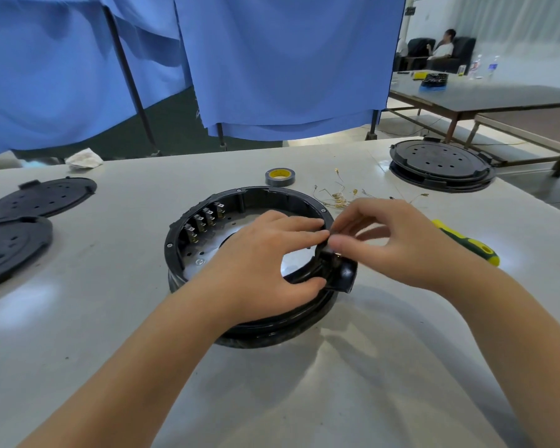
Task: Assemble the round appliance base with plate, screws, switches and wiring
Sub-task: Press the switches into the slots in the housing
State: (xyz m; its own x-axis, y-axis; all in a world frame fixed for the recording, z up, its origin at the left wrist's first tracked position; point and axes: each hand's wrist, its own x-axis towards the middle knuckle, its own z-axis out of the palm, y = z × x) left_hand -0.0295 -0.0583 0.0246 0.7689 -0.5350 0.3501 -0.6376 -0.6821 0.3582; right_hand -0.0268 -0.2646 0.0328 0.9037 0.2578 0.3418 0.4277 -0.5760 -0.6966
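1. Round appliance base [207, 215]: black plastic ring shell, sitting flat at the centre of the desk [143, 367], open side up.
2. Contents of base: pale metal plate [204, 253] on the floor; a row of switches [204, 219] with bare terminals along the inner wall at 10 o'clock. No wiring visibly attached to them.
3. Left hand [265, 253]: reaches across the ring, fingers curled over the rim at 3 o'clock, thumb under a black socket housing [345, 273] there; it holds that part against the rim.
4. Right hand [385, 240]: fingertips pinched together on something small at the top of the housing; the item itself cannot be made out.
5. Handling judgement: shell looks light, stiff, glossy, likely slippery. Best gripped by the rim, clear of the terminals, which could bend.
6. Loose wires [340, 195] lie at 1 o'clock, thin and easily tangled. Tape roll [280, 176] at 12; screwdriver [466, 244] at 3.
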